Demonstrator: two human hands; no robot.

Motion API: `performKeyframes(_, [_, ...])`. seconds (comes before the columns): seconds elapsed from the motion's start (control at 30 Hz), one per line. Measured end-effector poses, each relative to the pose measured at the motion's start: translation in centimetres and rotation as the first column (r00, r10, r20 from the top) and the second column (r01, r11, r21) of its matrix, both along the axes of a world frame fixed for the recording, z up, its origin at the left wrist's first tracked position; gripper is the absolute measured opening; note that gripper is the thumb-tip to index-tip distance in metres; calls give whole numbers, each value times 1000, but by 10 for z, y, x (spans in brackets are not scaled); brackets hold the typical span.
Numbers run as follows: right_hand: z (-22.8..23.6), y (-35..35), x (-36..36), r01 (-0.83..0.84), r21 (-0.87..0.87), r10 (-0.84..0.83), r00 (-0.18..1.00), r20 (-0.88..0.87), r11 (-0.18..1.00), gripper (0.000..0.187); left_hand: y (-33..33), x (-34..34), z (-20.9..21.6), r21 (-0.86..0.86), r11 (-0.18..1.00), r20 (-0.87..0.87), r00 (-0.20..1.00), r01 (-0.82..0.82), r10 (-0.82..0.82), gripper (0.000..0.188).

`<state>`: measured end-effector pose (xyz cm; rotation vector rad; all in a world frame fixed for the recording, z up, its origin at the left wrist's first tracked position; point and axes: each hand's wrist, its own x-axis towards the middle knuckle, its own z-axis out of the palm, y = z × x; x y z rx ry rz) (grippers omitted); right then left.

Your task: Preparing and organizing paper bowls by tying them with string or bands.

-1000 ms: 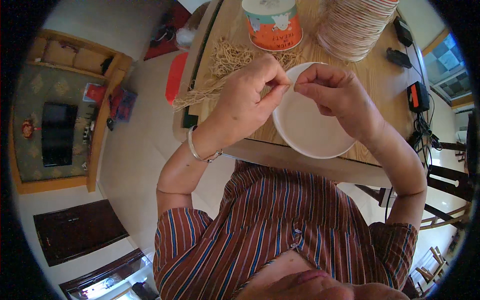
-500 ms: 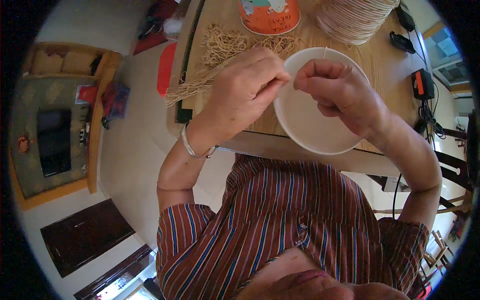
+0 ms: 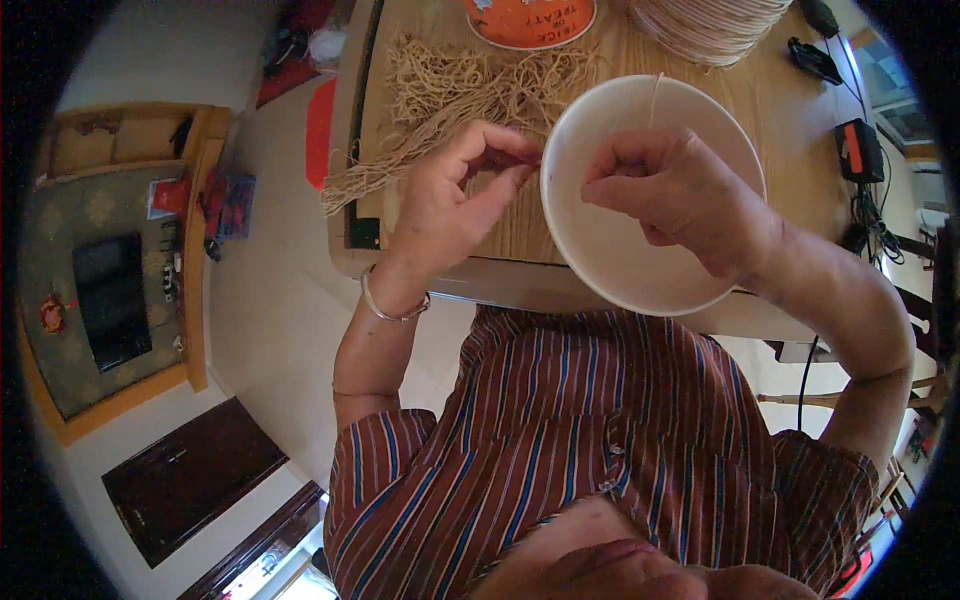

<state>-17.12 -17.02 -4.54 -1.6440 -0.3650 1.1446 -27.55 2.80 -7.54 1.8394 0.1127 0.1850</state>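
My left hand [image 3: 455, 195] is beside the left rim of a white bowl [image 3: 640, 285], thumb and forefinger pinched together. What lies between those fingertips is too small to make out. Over the bowl, my right hand [image 3: 685, 200] has its fingers curled in a pinch. A thin pale string [image 3: 655, 100] crosses the bowl's far rim and runs down behind this hand, which appears to grip it; the fingers hide its end. Loose tan strings [image 3: 440, 95] lie in a tangled bundle left of the bowl, their straighter ends reaching toward the table's left edge.
An orange printed tub [image 3: 530, 22] stands at the far side of the wooden table [image 3: 610, 60]. Right of it is a large coil of pale cord [image 3: 715, 25]. A black and orange box [image 3: 858, 150] with black cables [image 3: 875, 225] sits at the right edge.
My hands have moved apart, the left one drawing away leftward and slightly down from the bowl. The right hand stays over the bowl. The whole view has shifted a little.
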Motion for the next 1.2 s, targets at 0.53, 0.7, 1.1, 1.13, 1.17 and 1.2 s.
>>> performKeyframes(0.53, [5, 5, 4, 11, -40, -10, 999, 33, 999, 8, -5, -7, -4, -140, 990, -51, 998, 34, -41, 19])
performKeyframes(0.7, [7, 8, 3, 10, -60, -7, 999, 42, 998, 9, -4, -8, -7, -150, 988, -52, 997, 41, -49, 19])
performKeyframes(1.1, [4, 12, 1, 31, -21, -32, 999, -5, 999, 8, -3, -8, -6, -119, 992, -42, 998, 43, -48, 17])
performKeyframes(1.13, [4, 12, 1, 29, -21, -29, 1000, -5, 999, 8, -3, -8, -6, -119, 992, -41, 998, 44, -49, 17])
performKeyframes(1.17, [4, 12, 1, 27, -22, -27, 1000, -4, 999, 8, -3, -8, -7, -126, 991, -37, 998, 40, -45, 17])
performKeyframes(1.2, [4, 12, 1, 25, -21, -26, 1000, -4, 999, 8, -3, -9, -7, -131, 991, -34, 999, 34, -39, 17])
